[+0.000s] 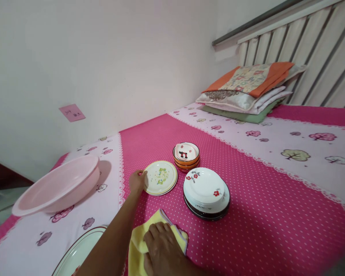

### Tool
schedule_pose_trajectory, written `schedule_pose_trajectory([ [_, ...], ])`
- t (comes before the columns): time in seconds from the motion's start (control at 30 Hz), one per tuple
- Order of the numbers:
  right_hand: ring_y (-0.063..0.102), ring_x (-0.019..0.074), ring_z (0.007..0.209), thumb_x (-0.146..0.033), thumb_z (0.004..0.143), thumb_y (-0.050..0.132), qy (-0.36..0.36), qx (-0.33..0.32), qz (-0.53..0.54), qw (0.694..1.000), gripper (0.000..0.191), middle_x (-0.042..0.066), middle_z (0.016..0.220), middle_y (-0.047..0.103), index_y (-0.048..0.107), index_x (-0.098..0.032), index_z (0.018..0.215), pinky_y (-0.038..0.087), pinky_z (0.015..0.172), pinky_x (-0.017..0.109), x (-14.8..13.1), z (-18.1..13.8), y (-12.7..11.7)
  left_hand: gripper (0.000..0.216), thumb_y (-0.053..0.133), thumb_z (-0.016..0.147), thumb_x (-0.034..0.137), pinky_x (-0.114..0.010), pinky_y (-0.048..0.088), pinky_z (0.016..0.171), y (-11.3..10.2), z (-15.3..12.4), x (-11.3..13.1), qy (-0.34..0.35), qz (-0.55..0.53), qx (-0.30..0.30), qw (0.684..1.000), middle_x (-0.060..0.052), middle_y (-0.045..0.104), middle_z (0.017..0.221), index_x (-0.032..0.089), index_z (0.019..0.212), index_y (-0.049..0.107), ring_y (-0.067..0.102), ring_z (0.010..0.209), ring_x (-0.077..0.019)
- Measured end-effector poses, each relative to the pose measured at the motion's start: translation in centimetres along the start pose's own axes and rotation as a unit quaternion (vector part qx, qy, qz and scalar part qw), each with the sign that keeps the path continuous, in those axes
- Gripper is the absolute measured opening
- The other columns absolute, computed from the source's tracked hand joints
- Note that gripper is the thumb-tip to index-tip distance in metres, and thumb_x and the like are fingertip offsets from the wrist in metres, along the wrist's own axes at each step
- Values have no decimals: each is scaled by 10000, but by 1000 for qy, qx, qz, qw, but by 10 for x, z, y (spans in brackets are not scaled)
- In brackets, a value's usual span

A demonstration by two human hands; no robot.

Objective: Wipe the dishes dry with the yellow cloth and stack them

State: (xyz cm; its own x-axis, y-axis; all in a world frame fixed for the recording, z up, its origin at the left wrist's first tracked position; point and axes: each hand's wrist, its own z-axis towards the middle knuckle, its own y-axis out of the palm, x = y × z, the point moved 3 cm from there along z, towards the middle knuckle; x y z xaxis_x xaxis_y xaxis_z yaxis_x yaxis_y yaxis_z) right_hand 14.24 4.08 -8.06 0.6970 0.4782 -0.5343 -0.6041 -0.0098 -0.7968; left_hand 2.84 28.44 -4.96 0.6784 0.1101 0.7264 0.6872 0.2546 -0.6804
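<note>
My left hand (137, 181) grips the left rim of a cream plate (161, 177) with a yellow edge and a green floral print. This plate lies on top of at least one more plate. Below it, my right hand (164, 245) is closed on a yellow cloth (137, 251) with a purple edge, which is bunched on the bedspread. To the right stands a stack of white plates (205, 188) with red flowers, darker-rimmed ones at the bottom. Behind the plates sit several stacked small bowls (186, 153), the top one with a cartoon print.
A pink basin (60, 184) stands at the left. Partly hidden by my left forearm, a large brown-rimmed plate (82, 249) lies at the lower edge. Folded pillows and bedding (247, 92) are piled near the white headboard (299, 50). The pink dotted bedspread (264, 207) lies under everything.
</note>
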Motion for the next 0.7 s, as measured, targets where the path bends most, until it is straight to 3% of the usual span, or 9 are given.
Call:
schedule_pose_trajectory([
  [0.17, 552, 309, 1023, -301, 834, 646, 7, -22, 5, 1000, 274, 116, 1092, 638, 609, -174, 1075, 431, 946, 480, -3, 2, -6, 366, 651, 975, 392, -488, 569, 935, 1, -5, 15, 46, 61, 4, 997, -104, 646, 1312, 197, 1284, 635, 659, 1104, -257],
  [0.3, 561, 318, 1049, -299, 849, 634, 15, -18, 18, 1000, 287, 122, 1124, 651, 628, -171, 1105, 441, 978, 496, -2, 1, -3, 547, 638, 949, 479, -567, 421, 1107, 15, -32, 42, 144, 106, 9, 984, -205, 542, 1460, 154, 1384, 577, 530, 1338, -361],
  [0.43, 540, 340, 1217, -316, 903, 596, 17, -13, 30, 999, 407, 160, 1298, 651, 644, -140, 1267, 364, 1133, 495, 1, -2, 8, 702, 777, 807, 504, -509, 305, 1205, 49, -79, 66, 284, 147, -80, 944, -203, 474, 1566, 194, 1407, 583, 403, 1469, -372],
  [0.57, 453, 352, 1399, -299, 903, 613, 36, -12, 61, 997, 540, 151, 1466, 596, 595, -173, 1427, 242, 1232, 493, 2, -4, 8, 644, 721, 846, 356, -634, 265, 1189, 69, -107, 71, 316, 195, -133, 919, -227, 441, 1598, 200, 1445, 542, 340, 1504, -419],
  [0.7, 463, 355, 1402, -277, 892, 613, 29, -23, 76, 996, 562, 157, 1475, 596, 597, -175, 1444, 255, 1224, 500, -1, -2, -1, 600, 588, 891, 193, -616, 288, 1180, 72, -108, 69, 320, 228, -148, 908, -235, 457, 1579, 186, 1483, 494, 384, 1476, -387],
])
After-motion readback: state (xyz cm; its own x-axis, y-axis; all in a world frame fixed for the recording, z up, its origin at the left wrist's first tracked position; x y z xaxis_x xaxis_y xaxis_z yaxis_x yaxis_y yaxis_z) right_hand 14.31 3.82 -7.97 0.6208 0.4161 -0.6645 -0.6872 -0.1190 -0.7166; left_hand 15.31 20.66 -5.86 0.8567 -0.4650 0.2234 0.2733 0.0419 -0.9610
